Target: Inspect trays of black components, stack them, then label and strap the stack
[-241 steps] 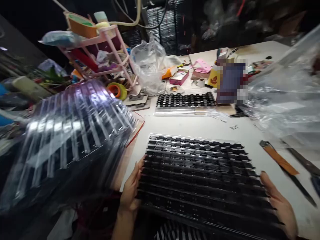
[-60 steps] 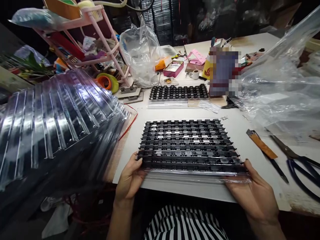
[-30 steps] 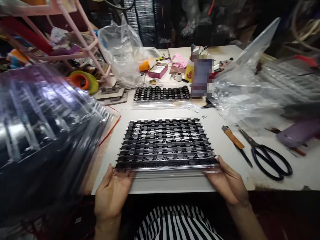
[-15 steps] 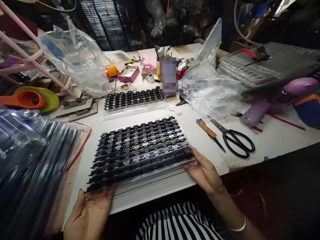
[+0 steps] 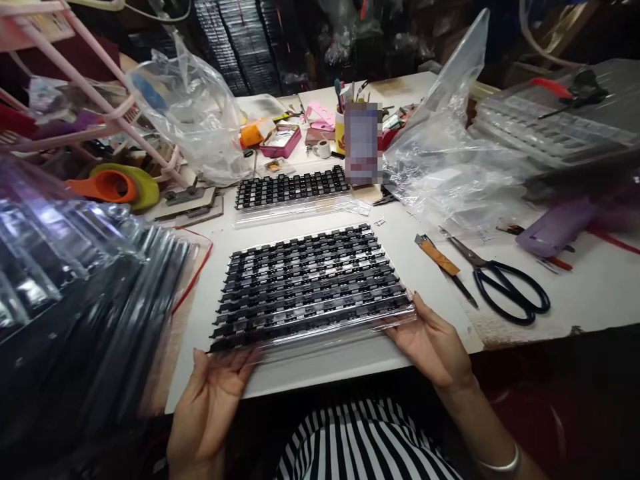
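Fingers of the left hand [image 5: 213,393] and right hand [image 5: 433,340] pinch the near corners of a clear tray of black parts [image 5: 310,283], which lies along the tabletop's [image 5: 320,363] near edge. Scissors [image 5: 505,287] lie toward the right edge; a second tray [image 5: 295,193] sits farther back.

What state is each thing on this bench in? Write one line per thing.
Near tray of black strips: flat on the table, gripped at both near corners.
Left hand: grips the tray's left corner.
Right hand: grips the tray's right corner.
Far tray: flat, untouched.
Scissors: blades shut, lying flat.
Clear plastic bag: crumpled, standing open.
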Tool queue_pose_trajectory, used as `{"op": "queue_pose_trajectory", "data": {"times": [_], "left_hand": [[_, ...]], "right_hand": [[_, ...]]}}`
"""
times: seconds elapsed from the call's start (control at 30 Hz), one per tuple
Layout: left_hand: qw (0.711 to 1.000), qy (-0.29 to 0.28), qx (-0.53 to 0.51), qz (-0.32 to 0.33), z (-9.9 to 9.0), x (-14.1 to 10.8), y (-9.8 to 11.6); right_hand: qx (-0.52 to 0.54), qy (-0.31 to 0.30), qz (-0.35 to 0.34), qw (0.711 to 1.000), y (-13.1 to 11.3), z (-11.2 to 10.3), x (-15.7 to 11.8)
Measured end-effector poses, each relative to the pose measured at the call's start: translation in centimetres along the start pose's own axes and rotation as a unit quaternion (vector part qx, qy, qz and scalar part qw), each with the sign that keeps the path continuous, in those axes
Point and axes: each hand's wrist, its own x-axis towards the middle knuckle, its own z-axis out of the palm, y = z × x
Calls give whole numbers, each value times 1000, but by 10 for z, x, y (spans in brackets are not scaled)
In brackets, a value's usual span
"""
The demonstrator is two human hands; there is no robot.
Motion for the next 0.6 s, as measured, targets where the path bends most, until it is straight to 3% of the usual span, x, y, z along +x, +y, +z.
{"op": "queue_pose_trajectory", "data": {"times": [0.27,0.6], "left_hand": [[1000,-18,-3,20,1,-3,-4],[1000,26,4,17,3,-4,-6]], "right_hand": [[-23,33,-8,999,1,-2,-2],[-62,125,-41,989,4,0,-1]]}}
